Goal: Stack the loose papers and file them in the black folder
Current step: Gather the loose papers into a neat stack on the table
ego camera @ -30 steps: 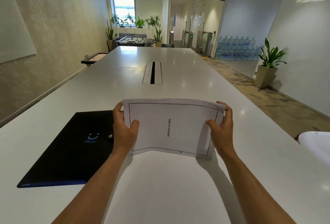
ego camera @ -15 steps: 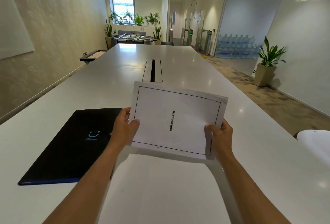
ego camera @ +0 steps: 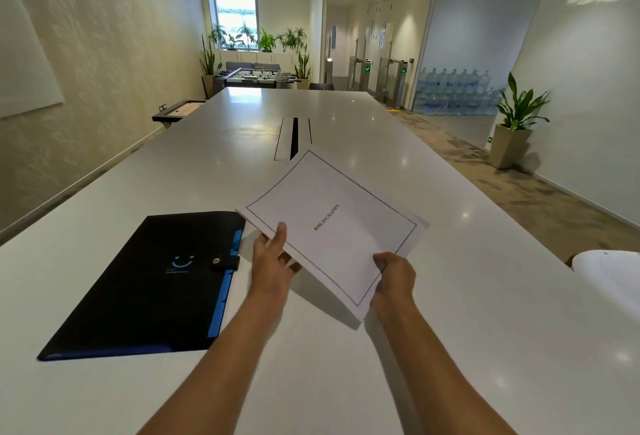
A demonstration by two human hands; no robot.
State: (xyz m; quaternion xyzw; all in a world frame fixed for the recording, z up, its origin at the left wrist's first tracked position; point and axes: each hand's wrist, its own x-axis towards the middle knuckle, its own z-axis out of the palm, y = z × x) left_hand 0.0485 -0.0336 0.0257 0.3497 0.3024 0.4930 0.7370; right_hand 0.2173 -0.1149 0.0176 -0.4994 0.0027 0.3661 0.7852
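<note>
- Holding the stack of papers (ego camera: pixel 332 226) above the white table (ego camera: pixel 450 296), turned on a diagonal, top sheet bordered in black and printed "BIBLIOGRAPHY".
- Gripped at the near right corner by the right hand (ego camera: pixel 394 277), thumb on top, fingers curled under.
- Supported along the left edge by the left hand (ego camera: pixel 273 261), thumb laid on the top sheet, fingers spread beneath; a loose hold on the papers rather than a tight pinch.
- Lying flat on the table left of the hands, well clear of the papers: the black folder (ego camera: pixel 145 282), shut, strap snapped over a blue spine edge, pale smile logo on the cover.
- Poking in at the right edge: part of a white rounded object (ego camera: pixel 609 275), not identifiable.
</note>
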